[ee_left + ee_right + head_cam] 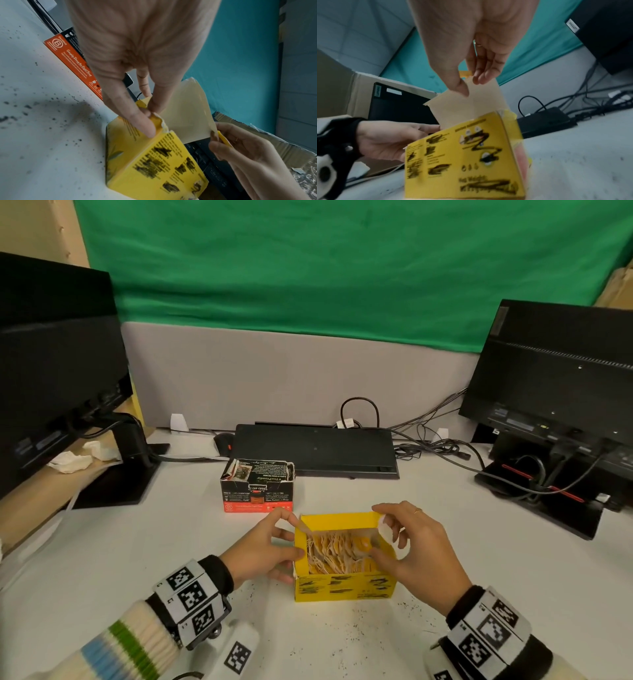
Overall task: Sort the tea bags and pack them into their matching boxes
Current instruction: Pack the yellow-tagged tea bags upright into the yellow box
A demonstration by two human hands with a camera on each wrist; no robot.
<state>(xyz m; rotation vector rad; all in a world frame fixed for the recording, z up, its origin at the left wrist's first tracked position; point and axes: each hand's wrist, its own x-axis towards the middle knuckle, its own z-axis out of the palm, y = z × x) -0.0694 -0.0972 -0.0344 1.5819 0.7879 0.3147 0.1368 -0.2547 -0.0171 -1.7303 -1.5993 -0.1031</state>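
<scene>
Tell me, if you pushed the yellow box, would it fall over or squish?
The yellow box would probably slide rather than tip: it sits flat and looks wider than tall. It is packed with tea bags, so likely light but not empty. Its thin card would probably bend easily; the torn rim by the left hand is already crumpled, and the open lid flap looks floppy.

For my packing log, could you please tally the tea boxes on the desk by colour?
Yellow box: 1, open, tea bags inside, the left hand and right hand pinching its top flaps
Black and red box: 1, open, standing behind it
Total: 2 boxes
</scene>
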